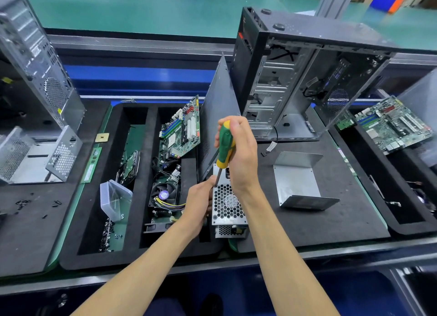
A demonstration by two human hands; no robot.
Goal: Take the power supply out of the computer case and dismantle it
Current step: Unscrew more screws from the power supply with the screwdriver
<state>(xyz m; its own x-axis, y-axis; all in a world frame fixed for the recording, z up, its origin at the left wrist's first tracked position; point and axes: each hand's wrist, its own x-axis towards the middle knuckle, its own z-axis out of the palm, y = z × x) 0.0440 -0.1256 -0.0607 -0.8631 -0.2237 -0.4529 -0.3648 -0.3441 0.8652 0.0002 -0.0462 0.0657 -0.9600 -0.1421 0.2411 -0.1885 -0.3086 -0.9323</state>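
Power supply stands on the near worktop, out of the case; right hand grips screwdriver, left hand apparently steadies the housing: keep shaft square, press down.

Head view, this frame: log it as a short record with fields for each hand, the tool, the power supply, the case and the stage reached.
right hand: grips the screwdriver handle
left hand: steadies the power supply at its left side
screwdriver: green and yellow, tip down at the unit's perforated face
power supply: out of the case, standing on the black mat
computer case: open, behind the hands
metal cover: lying on the mat, to the right
stage: dismantling, screws being worked
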